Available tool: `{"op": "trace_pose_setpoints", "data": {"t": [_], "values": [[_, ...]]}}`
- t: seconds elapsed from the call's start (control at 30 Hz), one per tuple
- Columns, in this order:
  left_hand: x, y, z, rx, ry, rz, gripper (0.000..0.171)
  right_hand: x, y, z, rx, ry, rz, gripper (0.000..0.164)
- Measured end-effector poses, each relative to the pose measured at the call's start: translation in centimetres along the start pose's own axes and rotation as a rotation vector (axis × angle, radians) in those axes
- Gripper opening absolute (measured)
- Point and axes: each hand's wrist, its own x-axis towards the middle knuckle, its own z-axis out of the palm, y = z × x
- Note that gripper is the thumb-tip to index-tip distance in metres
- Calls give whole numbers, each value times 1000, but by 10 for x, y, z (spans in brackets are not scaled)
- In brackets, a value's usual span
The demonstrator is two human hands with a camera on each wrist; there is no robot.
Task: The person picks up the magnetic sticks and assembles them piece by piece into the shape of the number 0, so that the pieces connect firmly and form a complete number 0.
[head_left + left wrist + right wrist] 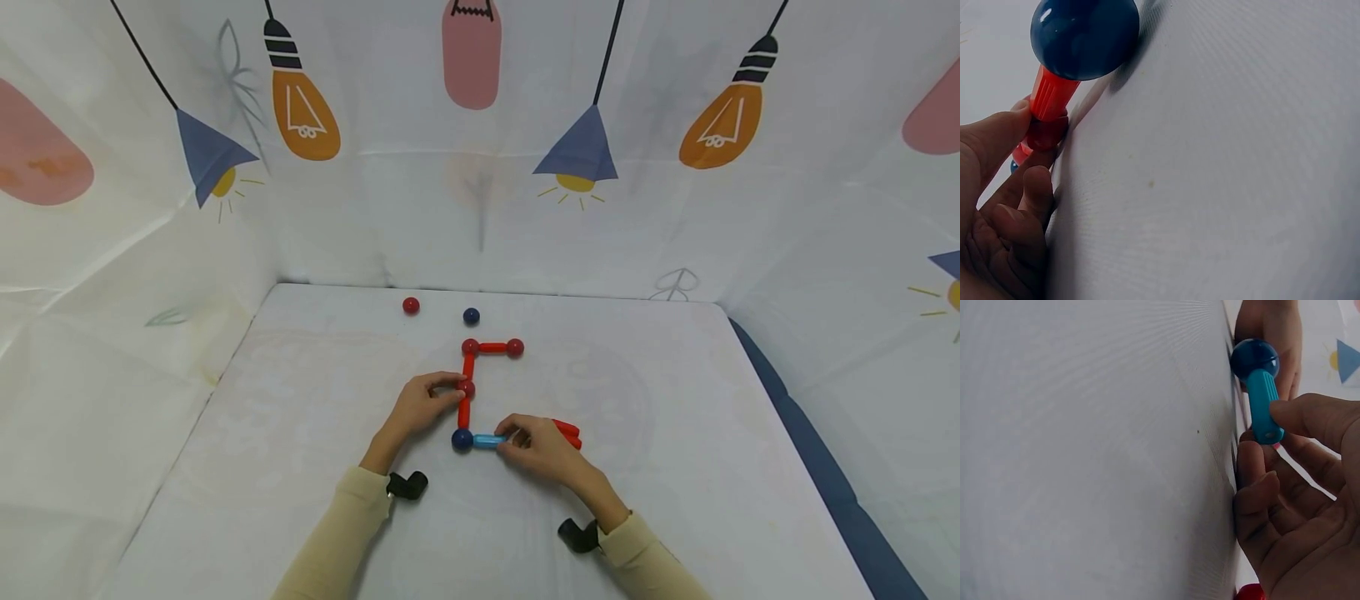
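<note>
A chain of red rods and balls lies on the white table, ending at a dark blue ball [462,439]. My left hand [424,403] pinches the middle red ball [468,389] between thumb and fingers; the left wrist view shows a red rod [1052,95] joining it to the blue ball. Between thumb and fingers, my right hand [542,448] pinches a light blue rod [488,442]. In the right wrist view one end of that rod [1264,406] meets the blue ball [1255,360]. At the chain's far end, a red rod [492,348] links two red balls.
Loose red rods [567,433] lie just beyond my right hand, partly hidden by it. A single red ball [411,306] and a dark blue ball [471,317] rest near the table's back edge. A printed white cloth [420,217] hangs behind the table [315,367].
</note>
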Motion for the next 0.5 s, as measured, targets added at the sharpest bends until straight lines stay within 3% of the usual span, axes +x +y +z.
{"op": "trace_pose_setpoints", "data": {"t": [0.5], "values": [[-2,1,-1,-23,4,-21,29,-1,0,0,-14,-7,0,19]]}}
